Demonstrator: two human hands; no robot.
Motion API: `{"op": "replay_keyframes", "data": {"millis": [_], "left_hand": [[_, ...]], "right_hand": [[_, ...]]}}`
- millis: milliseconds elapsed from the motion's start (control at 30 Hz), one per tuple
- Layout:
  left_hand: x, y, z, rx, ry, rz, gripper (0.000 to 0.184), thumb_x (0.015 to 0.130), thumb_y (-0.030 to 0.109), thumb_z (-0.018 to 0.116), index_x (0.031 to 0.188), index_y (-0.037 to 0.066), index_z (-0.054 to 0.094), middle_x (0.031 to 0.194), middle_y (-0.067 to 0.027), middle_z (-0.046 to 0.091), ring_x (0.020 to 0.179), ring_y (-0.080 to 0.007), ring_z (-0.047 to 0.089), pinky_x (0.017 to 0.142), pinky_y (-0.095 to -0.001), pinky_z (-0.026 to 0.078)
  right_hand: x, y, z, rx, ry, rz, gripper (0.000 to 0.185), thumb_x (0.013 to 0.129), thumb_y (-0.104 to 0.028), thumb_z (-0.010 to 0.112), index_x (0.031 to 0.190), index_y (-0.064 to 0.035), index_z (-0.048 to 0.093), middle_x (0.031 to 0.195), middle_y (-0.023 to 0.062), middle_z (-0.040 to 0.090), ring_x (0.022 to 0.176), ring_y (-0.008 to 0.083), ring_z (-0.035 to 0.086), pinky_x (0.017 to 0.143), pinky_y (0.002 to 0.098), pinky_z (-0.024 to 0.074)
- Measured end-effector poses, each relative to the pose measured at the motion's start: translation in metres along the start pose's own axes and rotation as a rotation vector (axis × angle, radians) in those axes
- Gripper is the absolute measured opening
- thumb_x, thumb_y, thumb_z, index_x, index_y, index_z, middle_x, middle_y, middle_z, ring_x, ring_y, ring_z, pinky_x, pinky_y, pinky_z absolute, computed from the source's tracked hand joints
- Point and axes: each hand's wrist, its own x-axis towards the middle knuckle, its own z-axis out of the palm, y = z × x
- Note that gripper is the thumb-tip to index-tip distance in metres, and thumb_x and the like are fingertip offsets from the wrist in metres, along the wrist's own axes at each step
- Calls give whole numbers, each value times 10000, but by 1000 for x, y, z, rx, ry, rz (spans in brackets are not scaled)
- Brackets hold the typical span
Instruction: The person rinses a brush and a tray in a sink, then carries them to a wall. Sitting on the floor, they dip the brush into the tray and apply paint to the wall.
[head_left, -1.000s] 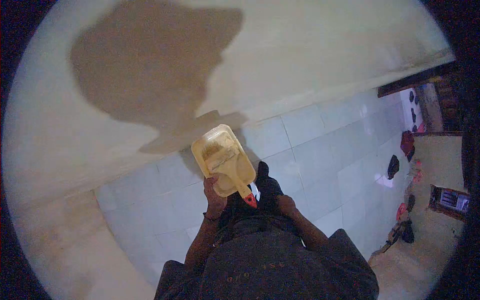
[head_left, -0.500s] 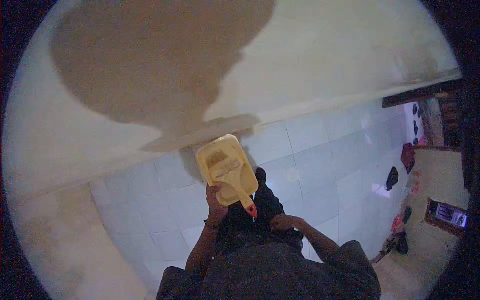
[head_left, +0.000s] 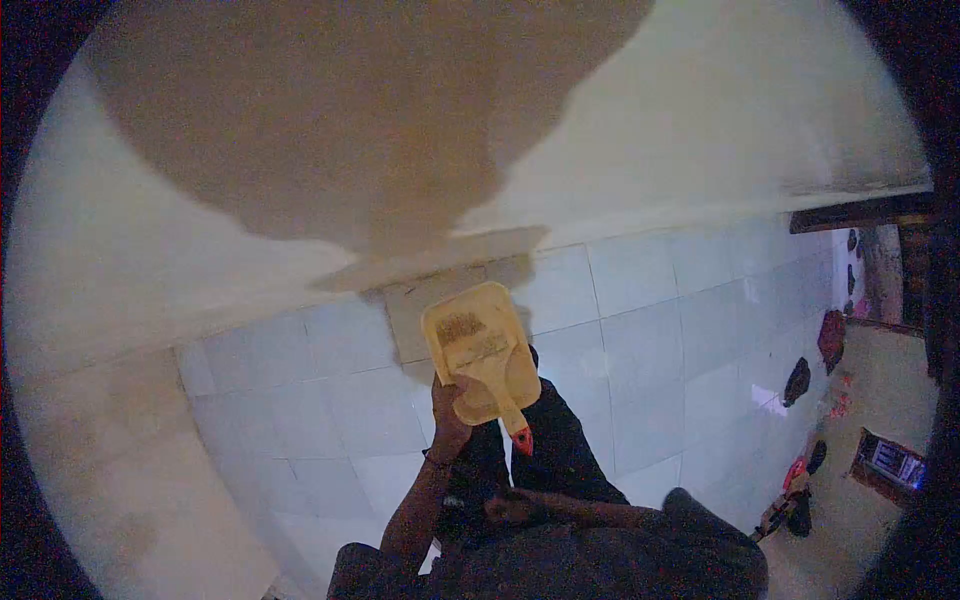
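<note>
My left hand (head_left: 456, 415) grips the near left edge of a shallow yellow plastic tray (head_left: 522, 372), its thumb over the rim. Lying in the tray is a flat paintbrush (head_left: 494, 372) with tan bristles toward the far end. The brush's pale handle ends in a red tip that sticks out past the near rim. My right hand (head_left: 515, 507) is low in front of my body, close to my dark clothing and apart from the tray. Its fingers are too dark to make out.
A pale wall (head_left: 680, 130) rises ahead, with a large brown shadow-like patch (head_left: 330, 120) reaching down to the floor. White tiles (head_left: 640, 350) cover the floor. Dark footwear-like items (head_left: 797, 382) and a red item (head_left: 831, 340) lie along the right side.
My right hand has moved left and down toward my waist. The tray and brush, still in my left hand, sit slightly farther right in view. The brown patch has also shifted right.
</note>
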Motion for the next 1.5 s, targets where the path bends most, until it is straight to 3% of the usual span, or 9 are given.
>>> {"op": "replay_keyframes", "data": {"millis": [67, 133, 267, 633, 1000, 1200, 1400, 1433, 1500], "left_hand": [[6, -2, -5, 246, -64, 68, 564, 696, 158, 562, 1203, 16, 359, 1073, -104, 504, 952, -229, 536, 808, -345, 481], [17, -16, -18, -322, -129, -96, 602, 683, 158, 580, 1217, 8, 345, 1068, -110, 507, 958, -239, 536, 806, -356, 484], [18, -28, -24, -197, 0, -141, 634, 660, 151, 578, 1225, 1, 335, 1074, -121, 507, 971, -248, 534, 816, -359, 480], [8, -13, -19, -214, -111, -82, 660, 655, 173, 563, 1242, 8, 310, 1120, -135, 481, 1019, -253, 508, 861, -368, 450], [64, -49, -47, -148, -248, -113, 680, 660, 192, 554, 1259, 1, 293, 1145, -142, 472, 1045, -258, 498, 883, -371, 435], [97, -87, -72, -77, -235, -188, 689, 654, 195, 560, 1258, 2, 292, 1156, -144, 462, 1051, -257, 491, 893, -378, 428], [121, -122, -61, -17, -262, -158, 735, 671, 207, 560, 1297, 35, 216, 1171, -148, 435, 1062, -275, 476, 910, -392, 414], [134, -135, -69, -46, -290, -147, 752, 676, 206, 559, 1312, 50, 189, 1181, -151, 422, 1072, -282, 467, 921, -398, 405], [146, -138, -76, 22, -275, -206, 743, 691, 186, 545, 1322, 68, 171, 1202, -150, 403, 1093, -286, 448, 938, -403, 388]], "right_hand": [[-33, 22, 23, -4, -78, -7, 222, 796, -189, 527, 943, -27, 565, 879, 129, 595, 799, 227, 574, 697, 365, 463], [-78, 42, 53, -9, -175, -24, 219, 800, -188, 526, 945, -28, 562, 874, 127, 593, 785, 222, 574, 684, 361, 466], [-125, 64, 78, 7, -321, -40, 212, 807, -187, 524, 948, -31, 555, 863, 123, 589, 755, 212, 576, 656, 353, 473], [-3, -1, -5, -62, 42, 47, 195, 826, -182, 518, 959, -40, 538, 833, 113, 579, 675, 185, 581, 580, 331, 493], [-81, 64, 32, -192, -460, -10, 179, 846, -178, 513, 969, -49, 521, 803, 102, 569, 594, 157, 585, 504, 308, 513], [53, 40, -98, 13, 163, -128, 190, 868, -211, 507, 988, -63, 507, 796, 67, 542, 601, 145, 583, 446, 287, 528], [81, 10, -124, 489, 29, -200, 529, 882, -491, 342, 1231, -93, 312, 1148, 94, 446, 976, 219, 529, 680, 379, 510], [96, 21, -117, 730, 38, -198, 408, 915, -364, 374, 1214, -88, 351, 1105, 85, 439, 1034, 201, 462, 852, 380, 423], [110, 34, -115, 478, 115, -452, 406, 918, -356, 369, 1228, -97, 328, 1123, 80, 433, 1048, 188, 453, 869, 352, 411]]}}
